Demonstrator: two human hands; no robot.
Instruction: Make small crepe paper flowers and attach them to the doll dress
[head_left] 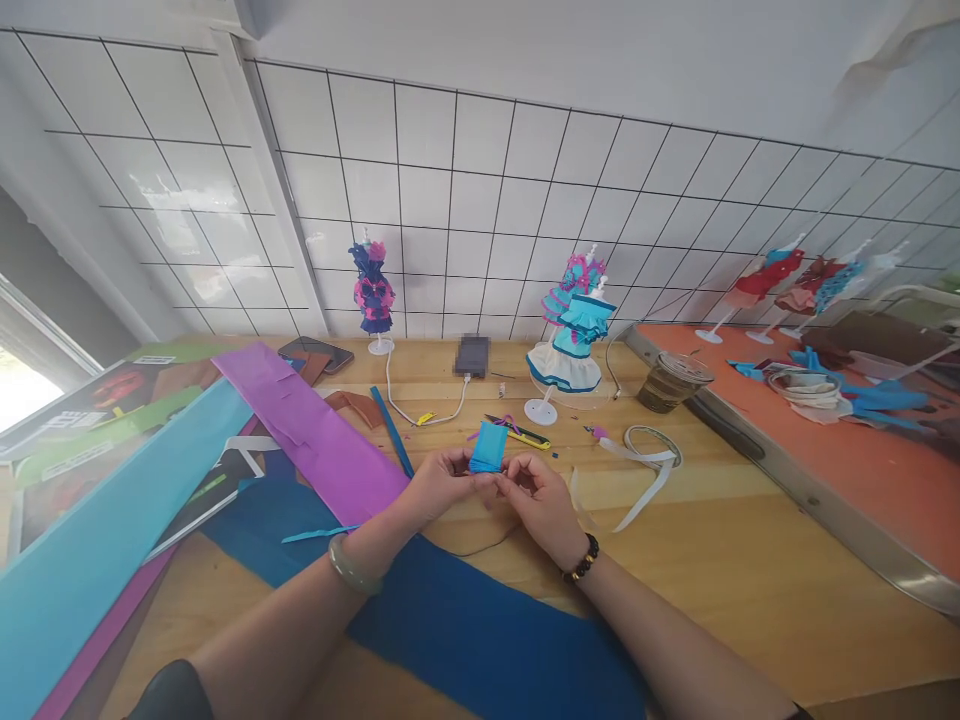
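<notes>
A small folded piece of light blue paper [489,446] is held up between both hands over the middle of the table. My left hand [442,480] pinches its left lower side. On the right, the fingers of my right hand [536,490] are closed on its lower right corner. Just behind the paper lie a yellow utility knife [529,437] and a curl of purple strip. Beneath my forearms stretches a long dark blue sheet [487,620]. A purple sheet [322,440] runs up to the left from near my left wrist.
Small dress forms in paper outfits stand by the tiled wall, one navy and pink [373,290], one turquoise and white [570,350]. A roll of white tape [660,448] and a drink cup [673,382] are at right. A light blue sheet [142,480] covers magazines at left.
</notes>
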